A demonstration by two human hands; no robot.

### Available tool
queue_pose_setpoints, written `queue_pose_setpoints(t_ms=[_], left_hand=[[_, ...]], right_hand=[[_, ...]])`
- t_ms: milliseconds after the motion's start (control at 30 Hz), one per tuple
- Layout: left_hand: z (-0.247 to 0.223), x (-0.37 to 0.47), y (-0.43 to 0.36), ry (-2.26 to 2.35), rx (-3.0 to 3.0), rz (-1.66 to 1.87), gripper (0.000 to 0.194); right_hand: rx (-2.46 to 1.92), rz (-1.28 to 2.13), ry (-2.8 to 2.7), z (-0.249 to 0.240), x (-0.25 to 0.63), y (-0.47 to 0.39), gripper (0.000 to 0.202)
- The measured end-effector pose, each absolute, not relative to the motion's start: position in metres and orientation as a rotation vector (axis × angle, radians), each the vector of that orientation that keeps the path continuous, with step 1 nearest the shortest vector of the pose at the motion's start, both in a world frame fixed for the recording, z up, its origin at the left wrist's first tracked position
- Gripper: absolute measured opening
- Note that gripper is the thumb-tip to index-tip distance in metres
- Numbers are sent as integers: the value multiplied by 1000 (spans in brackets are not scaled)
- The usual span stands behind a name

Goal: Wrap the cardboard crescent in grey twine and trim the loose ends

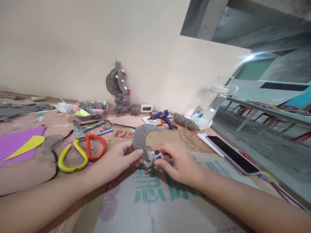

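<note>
My left hand [128, 154] is closed on a crescent moon [141, 137] wrapped in grey yarn, gripping its lower left edge between thumb and fingers. The moon is held upright, its upper tip pointing right. Close to the moon's lower end, my right hand [176, 160] pinches a small, shiny, clear-and-silver piece [155, 156]; its exact kind is too small to make out. Whether that piece touches the moon I cannot tell. Both hands are above a printed cardboard sheet [131, 213].
Scissors [82, 152] with yellow and red handles lie at left, by purple sheets [21, 139]. Behind are a blue glue gun [164, 118], grey yarn [186, 121], a plastic jug [206, 106] and a bowl of scraps [88, 110]. A phone [232, 155] lies at right.
</note>
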State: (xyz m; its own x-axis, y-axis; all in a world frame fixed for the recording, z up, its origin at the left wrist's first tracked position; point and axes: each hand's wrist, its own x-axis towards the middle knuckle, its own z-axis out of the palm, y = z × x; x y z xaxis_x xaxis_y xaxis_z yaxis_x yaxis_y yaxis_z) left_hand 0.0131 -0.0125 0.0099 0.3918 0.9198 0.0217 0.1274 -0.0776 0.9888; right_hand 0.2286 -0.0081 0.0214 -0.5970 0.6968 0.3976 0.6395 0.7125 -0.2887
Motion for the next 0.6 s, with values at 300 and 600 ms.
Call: queue_pose_setpoints(t_ms=[300,600], left_hand=[[10,12,-15,932,1670,752,21],[9,11,-15,1035,1720,767,28]], right_hand=[[-1168,998,-2115,24,206,-14,12],[-1049,1184,-2047,27,206,-18,15]])
